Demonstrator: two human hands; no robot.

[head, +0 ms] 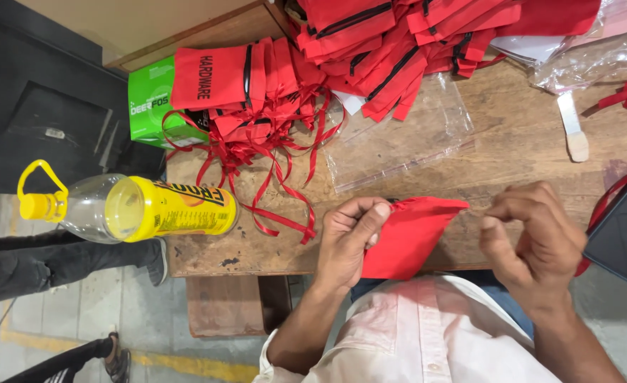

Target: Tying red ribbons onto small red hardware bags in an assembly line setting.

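Observation:
My left hand (pixel 349 237) pinches the top edge of a small red fabric pouch (pixel 409 237) at the near edge of the wooden table (pixel 519 142). My right hand (pixel 533 237) hovers just right of the pouch with fingers curled and thumb and forefinger pinched together; whether a thin string is between them I cannot tell. A pile of red pouches with black zips (pixel 391 42) lies at the back of the table. More red pouches with loose red ribbons (pixel 257 113) lie to the left.
A clear plastic bag (pixel 398 142) lies flat mid-table. A plastic bottle with yellow label and cap (pixel 136 209) lies at the table's left edge. A green box (pixel 150 103) sits behind it. A wooden stick (pixel 572 128) and a dark tablet (pixel 625 227) are on the right. Another person's legs (pixel 58 262) stand left.

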